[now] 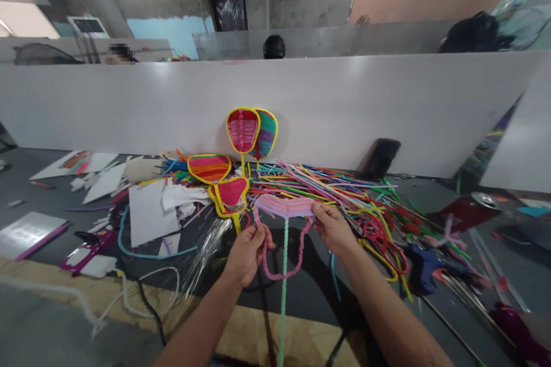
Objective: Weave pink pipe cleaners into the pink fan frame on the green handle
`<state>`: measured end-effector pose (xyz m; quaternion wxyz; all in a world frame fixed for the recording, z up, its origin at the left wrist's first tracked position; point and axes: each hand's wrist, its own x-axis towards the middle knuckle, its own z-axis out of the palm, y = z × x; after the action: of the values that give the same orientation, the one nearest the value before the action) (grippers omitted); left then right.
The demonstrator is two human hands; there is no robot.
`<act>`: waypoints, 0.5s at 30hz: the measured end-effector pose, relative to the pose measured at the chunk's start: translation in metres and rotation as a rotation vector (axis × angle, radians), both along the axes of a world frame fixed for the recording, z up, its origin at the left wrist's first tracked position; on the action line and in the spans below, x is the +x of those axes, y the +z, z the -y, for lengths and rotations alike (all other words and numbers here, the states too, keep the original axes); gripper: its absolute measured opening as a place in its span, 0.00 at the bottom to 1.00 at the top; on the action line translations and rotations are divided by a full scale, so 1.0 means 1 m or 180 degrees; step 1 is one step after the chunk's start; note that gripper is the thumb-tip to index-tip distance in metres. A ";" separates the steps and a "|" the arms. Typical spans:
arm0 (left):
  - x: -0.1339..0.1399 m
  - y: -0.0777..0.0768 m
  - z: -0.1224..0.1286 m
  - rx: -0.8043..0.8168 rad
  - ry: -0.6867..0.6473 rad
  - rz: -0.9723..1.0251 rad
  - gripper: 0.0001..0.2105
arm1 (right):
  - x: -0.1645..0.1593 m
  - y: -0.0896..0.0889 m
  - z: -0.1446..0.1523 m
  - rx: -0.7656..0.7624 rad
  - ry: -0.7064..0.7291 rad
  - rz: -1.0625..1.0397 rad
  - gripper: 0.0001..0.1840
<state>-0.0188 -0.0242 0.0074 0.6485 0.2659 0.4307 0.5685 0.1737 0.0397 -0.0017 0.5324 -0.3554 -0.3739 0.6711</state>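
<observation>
"So, what are the two hands doing with that pink piece [286, 207]?"

"They're holding it up between them, over the front of the dark table [21, 175]. The left hand [249, 252] is pinching the left side of the twisted loop [282, 276] between thumb and fingers, while the right hand [333, 226] is gripping the right end of the striped band."

"And how would a careful person be handling this, with the fingers placed like that?"

"Probably by pulling both sides evenly, so the band isn't slanting and the green stem [284, 304] is running down the middle. Light pressure is likely best; a hard squeeze could be bending the loop or flattening the fuzz."

"What is it looking like, close up?"

"Soft and fuzzy. Pink and lilac rows are lying side by side, dipping into a shallow V where the stem is meeting them. Below, the loop is curving like a bowl, its strands twisting like rope, and the space inside is showing no rows. Whether the stem is fastened to the loop's bottom, nobody can be telling from here."

"And behind it?"

"Smooth, straight coloured sticks [310, 180] are spreading in a heap, and a yellow-rimmed fan [243, 132] is standing by the pale partition [172, 103]."
</observation>
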 end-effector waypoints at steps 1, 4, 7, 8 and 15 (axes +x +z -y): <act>0.001 -0.002 0.000 0.0017 0.0012 -0.0013 0.15 | 0.000 0.000 0.000 0.0005 0.0000 -0.0001 0.14; 0.000 -0.003 0.001 0.0035 -0.0022 -0.0015 0.14 | 0.000 -0.001 -0.001 0.0011 0.0022 0.0024 0.14; -0.009 0.002 0.000 0.0007 -0.0128 0.0080 0.15 | 0.000 0.000 0.000 0.0011 0.0096 0.0086 0.15; -0.013 0.005 -0.001 0.0040 -0.0135 0.0145 0.16 | 0.000 -0.001 0.000 0.0019 0.0130 0.0108 0.16; -0.042 0.027 -0.030 0.0529 0.0082 -0.0891 0.23 | -0.001 -0.012 0.001 0.0406 0.0353 0.0447 0.15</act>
<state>-0.0612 0.0061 0.0345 0.5505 0.3897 0.4717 0.5679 0.1730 0.0387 -0.0135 0.4885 -0.3457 -0.4714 0.6478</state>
